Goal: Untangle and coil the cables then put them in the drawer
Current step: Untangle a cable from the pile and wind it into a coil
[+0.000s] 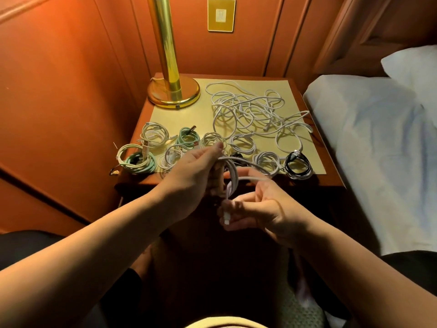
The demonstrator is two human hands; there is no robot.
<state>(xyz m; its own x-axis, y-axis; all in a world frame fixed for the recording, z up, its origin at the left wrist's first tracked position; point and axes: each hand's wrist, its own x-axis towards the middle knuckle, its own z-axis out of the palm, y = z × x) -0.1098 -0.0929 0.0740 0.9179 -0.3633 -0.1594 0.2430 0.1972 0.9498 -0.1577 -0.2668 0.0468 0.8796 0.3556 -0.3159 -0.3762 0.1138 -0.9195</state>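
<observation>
My left hand (197,170) grips a partly wound white cable (233,172) in front of the nightstand's near edge. My right hand (261,207) pinches that cable's loose end with its white plug, just below the loops. A tangle of white cables (255,110) lies on the back right of the nightstand top (189,112). Several coiled cables line the front: white coils (153,133), a mint green coil (188,137), a green-and-white coil (138,160) and a black coil (298,165). No drawer shows; the nightstand front is dark and hidden behind my hands.
A brass lamp base (173,94) stands at the back left of the nightstand. Orange wood panelling closes the left and back. A bed with a white sheet (378,138) and pillow lies to the right. My knees sit below in shadow.
</observation>
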